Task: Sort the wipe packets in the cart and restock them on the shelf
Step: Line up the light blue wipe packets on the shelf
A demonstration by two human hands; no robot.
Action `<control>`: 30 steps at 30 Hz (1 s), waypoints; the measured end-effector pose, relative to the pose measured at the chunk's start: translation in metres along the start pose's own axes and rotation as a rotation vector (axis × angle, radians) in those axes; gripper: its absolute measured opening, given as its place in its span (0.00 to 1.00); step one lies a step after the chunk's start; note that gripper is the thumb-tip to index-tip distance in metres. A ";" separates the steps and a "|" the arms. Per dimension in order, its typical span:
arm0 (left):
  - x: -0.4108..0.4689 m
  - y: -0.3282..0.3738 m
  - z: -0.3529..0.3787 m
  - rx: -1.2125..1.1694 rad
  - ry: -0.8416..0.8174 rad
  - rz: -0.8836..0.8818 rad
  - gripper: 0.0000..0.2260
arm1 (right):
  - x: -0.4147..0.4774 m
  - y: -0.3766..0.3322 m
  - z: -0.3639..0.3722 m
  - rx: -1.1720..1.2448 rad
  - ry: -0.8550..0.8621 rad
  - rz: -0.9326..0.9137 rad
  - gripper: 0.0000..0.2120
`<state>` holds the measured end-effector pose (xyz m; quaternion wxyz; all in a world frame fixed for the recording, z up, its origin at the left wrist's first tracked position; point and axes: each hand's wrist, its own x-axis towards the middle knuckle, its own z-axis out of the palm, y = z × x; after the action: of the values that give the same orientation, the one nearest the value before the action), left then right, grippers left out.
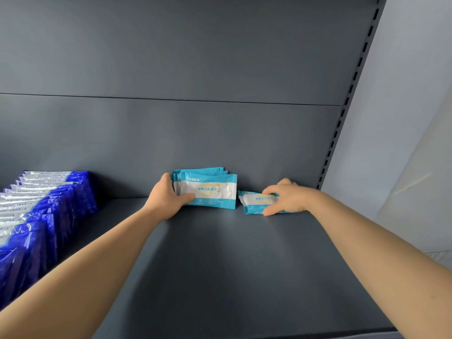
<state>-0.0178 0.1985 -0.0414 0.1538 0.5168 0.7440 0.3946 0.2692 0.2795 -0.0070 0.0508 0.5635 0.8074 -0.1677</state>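
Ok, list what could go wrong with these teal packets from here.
1. The standing teal packets are held only at their left end by the left hand; once released, they may tip forward onto the shelf.
2. The right hand pinches a lying teal packet right beside them; swinging it upright could knock the standing ones over.

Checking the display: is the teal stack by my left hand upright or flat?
Upright: the teal stack stands on edge, left hand holding it.

Glossy plastic packets, matt metal shelf
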 end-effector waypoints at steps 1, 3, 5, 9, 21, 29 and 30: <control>0.000 0.000 0.000 0.002 0.000 0.000 0.20 | -0.002 0.001 -0.001 0.024 -0.001 -0.008 0.29; -0.001 -0.001 0.000 -0.002 0.005 -0.001 0.19 | -0.005 0.000 -0.003 0.069 -0.002 -0.016 0.28; -0.002 -0.001 0.000 -0.002 0.011 -0.001 0.19 | -0.008 -0.001 -0.002 0.091 0.029 -0.017 0.28; -0.001 -0.002 0.003 0.013 0.023 0.005 0.19 | -0.015 -0.002 0.003 0.145 0.126 -0.062 0.27; 0.000 0.001 0.012 -0.153 -0.186 0.058 0.13 | 0.007 -0.056 0.023 0.145 0.452 -0.396 0.18; 0.001 0.001 0.015 0.069 -0.269 0.048 0.25 | 0.018 -0.062 0.028 0.181 0.533 -0.225 0.37; 0.002 0.001 0.016 0.097 -0.277 0.053 0.23 | 0.018 -0.057 0.028 0.264 0.464 -0.166 0.36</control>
<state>-0.0075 0.2071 -0.0511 0.2195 0.5929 0.7198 0.2868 0.2067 0.2689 -0.0263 -0.2230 0.5203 0.8121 -0.1416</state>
